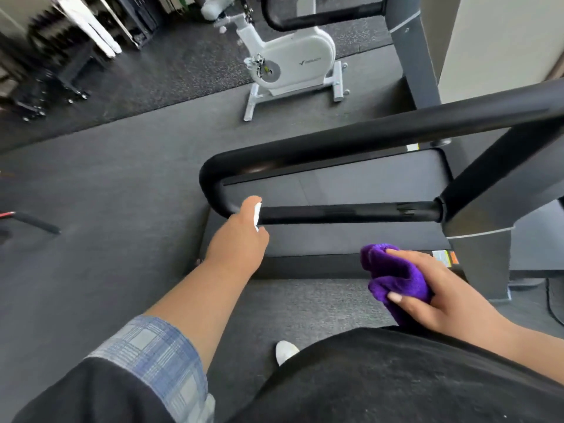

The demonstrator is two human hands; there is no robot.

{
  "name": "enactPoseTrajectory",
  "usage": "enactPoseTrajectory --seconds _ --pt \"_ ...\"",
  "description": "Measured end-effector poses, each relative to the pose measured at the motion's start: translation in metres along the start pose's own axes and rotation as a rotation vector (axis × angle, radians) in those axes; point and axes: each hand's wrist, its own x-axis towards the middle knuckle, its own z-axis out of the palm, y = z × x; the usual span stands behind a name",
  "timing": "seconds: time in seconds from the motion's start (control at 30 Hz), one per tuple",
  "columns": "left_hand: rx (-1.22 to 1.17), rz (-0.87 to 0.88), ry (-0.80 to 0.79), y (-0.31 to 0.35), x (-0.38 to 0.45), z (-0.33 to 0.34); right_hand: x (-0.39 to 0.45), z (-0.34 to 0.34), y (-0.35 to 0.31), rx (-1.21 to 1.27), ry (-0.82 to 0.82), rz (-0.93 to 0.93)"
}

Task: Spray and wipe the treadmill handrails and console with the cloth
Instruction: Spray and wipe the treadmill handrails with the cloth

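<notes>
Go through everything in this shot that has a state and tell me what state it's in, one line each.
Left hand: extended to the handrail's lower bar, holding something white, mostly hidden.
Right hand: fingers curled round the purple cloth.
Purple cloth: bunched up, off the rail.
Handrail: not touched by the cloth.
Exercise bike: standing upright, unused.

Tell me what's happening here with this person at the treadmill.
A person is cleaning a treadmill in a gym. Their left hand reaches out to the lower bar of the black handrail, holding something small and white, probably the sprayer, though most of it is hidden. Their right hand grips a bunched purple cloth held back near the body, not touching the rail. A white exercise bike stands behind.
</notes>
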Motion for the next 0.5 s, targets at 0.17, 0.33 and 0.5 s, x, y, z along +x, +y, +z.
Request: enactPoseTrajectory --seconds 0.17,0.33,0.5 --pt "0.023 -0.073 -0.022 -0.019 0.006 -0.012 0.008 0.007 -0.007 -0.004 -0.049 -0.015" --pt "0.036 -0.056 0.009 -0.02 0.008 -0.008 0.007 0.009 -0.006 0.007 -0.041 -0.009" --pt "-0.098 -0.012 0.028 -0.016 -0.003 0.004 0.012 -0.005 -0.009 -0.029 0.126 0.014"
